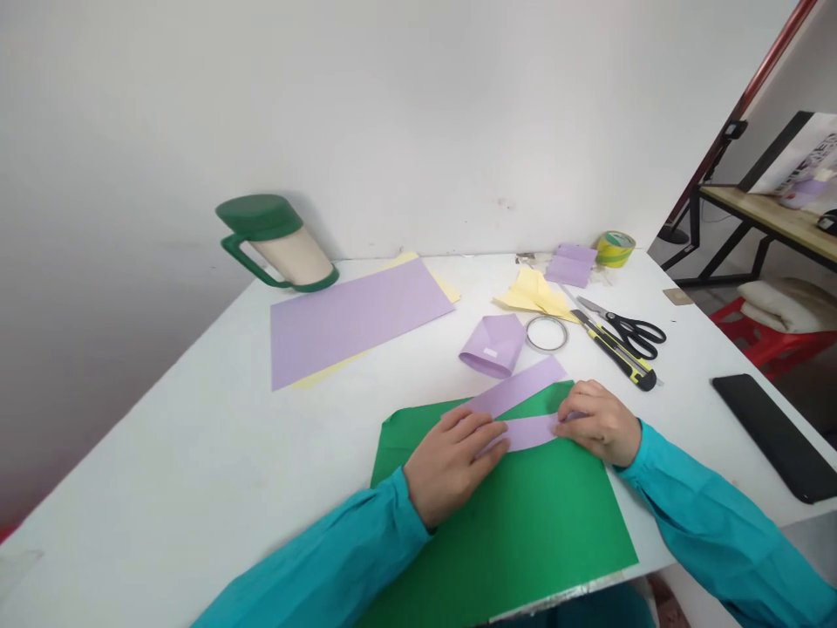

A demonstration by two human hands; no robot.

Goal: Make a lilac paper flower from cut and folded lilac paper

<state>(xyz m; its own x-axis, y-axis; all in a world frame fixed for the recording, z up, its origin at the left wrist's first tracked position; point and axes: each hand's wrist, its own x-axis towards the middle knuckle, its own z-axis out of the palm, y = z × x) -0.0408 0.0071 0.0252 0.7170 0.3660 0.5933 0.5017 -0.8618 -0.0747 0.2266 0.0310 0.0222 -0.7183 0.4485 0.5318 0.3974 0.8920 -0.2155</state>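
Observation:
A short purple paper strip lies across a green sheet in front of me. My left hand rests over the strip's left end, fingers stretched out and pressing it down, with some purple showing between thumb and forefinger. At the other end, my right hand pinches the strip between thumb and fingers; its very tip is partly hidden. Just behind, a second purple strip slants up to the right, its lower end near my left fingers. A folded purple paper envelope sits beyond that.
Beyond my right hand are scissors, a utility knife, a tape ring, yellow paper, a purple piece and a tape roll. A black phone-like slab lies right. Left stand a jug and purple sheet.

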